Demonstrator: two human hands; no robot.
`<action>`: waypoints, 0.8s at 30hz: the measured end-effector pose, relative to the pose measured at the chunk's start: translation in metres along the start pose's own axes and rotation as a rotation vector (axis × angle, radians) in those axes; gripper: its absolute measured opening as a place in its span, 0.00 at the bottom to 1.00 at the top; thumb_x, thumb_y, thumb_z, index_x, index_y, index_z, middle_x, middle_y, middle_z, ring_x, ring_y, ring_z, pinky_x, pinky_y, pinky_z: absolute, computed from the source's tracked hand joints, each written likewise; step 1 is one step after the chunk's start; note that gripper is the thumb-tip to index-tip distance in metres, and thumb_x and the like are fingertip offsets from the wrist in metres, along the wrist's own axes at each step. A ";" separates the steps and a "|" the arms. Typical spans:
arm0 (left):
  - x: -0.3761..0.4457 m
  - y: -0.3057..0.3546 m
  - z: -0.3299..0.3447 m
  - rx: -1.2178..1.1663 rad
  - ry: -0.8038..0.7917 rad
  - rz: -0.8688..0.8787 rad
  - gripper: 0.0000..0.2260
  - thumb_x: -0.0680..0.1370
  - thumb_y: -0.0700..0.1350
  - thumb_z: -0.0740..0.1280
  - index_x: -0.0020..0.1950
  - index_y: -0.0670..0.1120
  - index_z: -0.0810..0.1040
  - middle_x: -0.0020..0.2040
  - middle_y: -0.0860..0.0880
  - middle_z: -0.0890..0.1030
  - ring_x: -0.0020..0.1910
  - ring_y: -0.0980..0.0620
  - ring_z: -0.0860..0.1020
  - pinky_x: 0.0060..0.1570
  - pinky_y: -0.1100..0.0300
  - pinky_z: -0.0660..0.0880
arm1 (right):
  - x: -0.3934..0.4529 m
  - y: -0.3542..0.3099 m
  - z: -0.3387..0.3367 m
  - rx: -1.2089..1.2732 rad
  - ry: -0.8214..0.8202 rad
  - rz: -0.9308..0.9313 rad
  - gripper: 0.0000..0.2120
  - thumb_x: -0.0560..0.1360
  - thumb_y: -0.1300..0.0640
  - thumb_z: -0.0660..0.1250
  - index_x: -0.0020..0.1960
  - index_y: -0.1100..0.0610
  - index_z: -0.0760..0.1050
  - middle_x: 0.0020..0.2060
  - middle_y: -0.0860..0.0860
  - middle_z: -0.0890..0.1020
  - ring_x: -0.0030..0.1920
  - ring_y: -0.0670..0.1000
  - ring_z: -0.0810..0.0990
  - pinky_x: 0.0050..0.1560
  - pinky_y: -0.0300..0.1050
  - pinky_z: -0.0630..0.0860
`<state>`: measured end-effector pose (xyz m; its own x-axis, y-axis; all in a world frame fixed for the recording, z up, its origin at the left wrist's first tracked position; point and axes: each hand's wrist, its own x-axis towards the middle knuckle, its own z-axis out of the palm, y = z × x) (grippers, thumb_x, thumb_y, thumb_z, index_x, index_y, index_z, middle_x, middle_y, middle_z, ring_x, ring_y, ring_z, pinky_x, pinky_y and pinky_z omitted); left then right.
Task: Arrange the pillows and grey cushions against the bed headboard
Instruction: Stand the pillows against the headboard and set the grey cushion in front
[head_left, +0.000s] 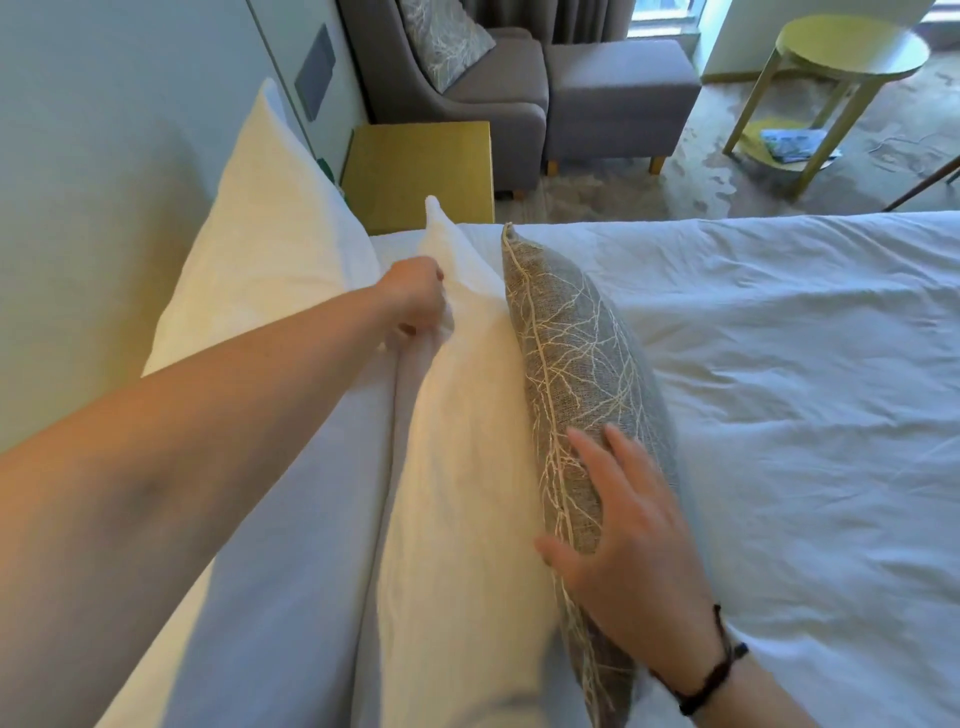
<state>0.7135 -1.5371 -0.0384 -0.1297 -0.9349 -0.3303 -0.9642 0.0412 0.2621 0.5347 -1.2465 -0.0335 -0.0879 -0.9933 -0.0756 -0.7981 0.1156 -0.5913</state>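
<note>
- The grey cushion (582, 374), patterned with pale branching lines, stood on edge on the white bed (805, 364), leaning against a white pillow (467, 441) to its left.
- The right hand (623, 540) lay flat on the cushion's near face, fingers spread.
- The left hand (418, 301) gripped the pillow's far top edge, fingers curled.
- Another white pillow (260, 249) stood far left by the wall.

Setting: hotel-type bedroom. A bed (779, 364) dressed in white linen is seen at 3 o'clock, with white pillows (270, 249) stood against a pale headboard wall (104, 156) at 10 o'clock. A yellow bedside cabinet (421, 171), grey armchair (467, 93) and matching footstool (618, 98) are placed at 12 o'clock; a round yellow side table (852, 52) on patterned carpet (727, 171) at 1 o'clock.
</note>
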 end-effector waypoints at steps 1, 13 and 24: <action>-0.010 0.007 0.002 -0.028 -0.080 -0.017 0.17 0.77 0.36 0.62 0.66 0.37 0.72 0.59 0.36 0.77 0.55 0.36 0.79 0.48 0.49 0.79 | 0.002 0.011 -0.005 0.110 -0.067 0.076 0.46 0.62 0.38 0.77 0.74 0.36 0.57 0.75 0.41 0.58 0.75 0.45 0.57 0.73 0.48 0.59; -0.192 0.106 0.077 0.076 0.150 0.106 0.35 0.67 0.79 0.53 0.30 0.46 0.72 0.28 0.51 0.76 0.28 0.49 0.75 0.30 0.58 0.69 | 0.045 0.131 0.000 0.633 -0.087 0.527 0.42 0.63 0.24 0.63 0.73 0.36 0.61 0.74 0.48 0.67 0.71 0.51 0.67 0.65 0.52 0.67; -0.208 0.044 0.096 -0.292 0.155 0.122 0.22 0.79 0.56 0.62 0.27 0.48 0.67 0.23 0.50 0.72 0.24 0.48 0.72 0.25 0.58 0.68 | 0.057 0.140 0.036 0.610 -0.184 0.389 0.43 0.60 0.20 0.62 0.71 0.25 0.50 0.77 0.44 0.58 0.73 0.51 0.63 0.72 0.55 0.62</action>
<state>0.6757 -1.3069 -0.0452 -0.1815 -0.9726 -0.1453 -0.8342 0.0740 0.5464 0.4391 -1.2866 -0.1492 -0.1522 -0.8686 -0.4716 -0.2526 0.4955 -0.8311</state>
